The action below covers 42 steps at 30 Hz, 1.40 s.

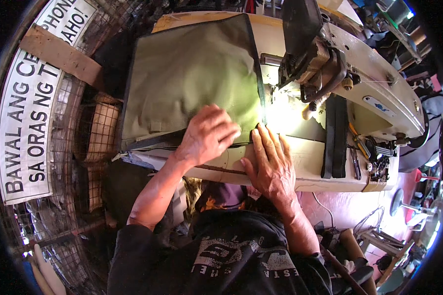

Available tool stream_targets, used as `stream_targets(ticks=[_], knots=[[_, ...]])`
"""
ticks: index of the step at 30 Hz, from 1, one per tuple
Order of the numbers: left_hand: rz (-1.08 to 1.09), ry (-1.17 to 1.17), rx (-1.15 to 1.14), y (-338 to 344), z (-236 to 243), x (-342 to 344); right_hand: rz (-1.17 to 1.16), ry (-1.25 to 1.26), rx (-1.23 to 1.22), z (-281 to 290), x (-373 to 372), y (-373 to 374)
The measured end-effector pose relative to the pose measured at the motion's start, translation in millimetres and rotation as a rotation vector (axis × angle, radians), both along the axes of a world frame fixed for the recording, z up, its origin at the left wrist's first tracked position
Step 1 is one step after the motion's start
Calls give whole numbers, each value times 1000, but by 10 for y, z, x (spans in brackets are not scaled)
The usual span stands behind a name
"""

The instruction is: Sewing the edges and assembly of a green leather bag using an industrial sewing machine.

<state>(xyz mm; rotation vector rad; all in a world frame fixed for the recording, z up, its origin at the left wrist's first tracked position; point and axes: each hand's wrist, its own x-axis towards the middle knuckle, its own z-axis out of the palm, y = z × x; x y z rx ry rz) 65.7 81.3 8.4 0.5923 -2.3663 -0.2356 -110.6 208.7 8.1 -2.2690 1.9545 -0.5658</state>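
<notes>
A large olive-green fabric panel (192,73) with dark binding along its edges lies on the sewing machine bed, left of the needle area. Above its near edge is my left hand (206,135), fingers bent and drawn together, their tips slightly blurred; whether anything is pinched there is hidden. My right hand (274,169) rests palm down with fingers stretched out, the fingertips by the panel's near right corner. Beyond them stands the industrial sewing machine (379,73), its bright lamp washing out the needle area.
Black straps (335,137) lie across the machine bed right of the needle. Orange-handled pliers (359,140) and another small metal tool (355,162) are beside them. A wire mesh wall with white signs (27,132) stands at the left. A stool (403,201) is at the far right.
</notes>
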Motion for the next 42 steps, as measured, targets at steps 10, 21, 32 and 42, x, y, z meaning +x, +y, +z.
stream_targets(ticks=[10, 21, 32, 42], knots=[[144, -86, 258, -44, 114, -97, 0, 6, -45, 11, 72, -9], [471, -702, 135, -110, 242, 513, -12, 14, -113, -20, 104, 11], [595, -276, 202, 206, 678, 1766, -42, 46, -120, -41, 67, 9], [359, -247, 88, -106, 337, 865, 7, -59, -424, -266, -26, 159]])
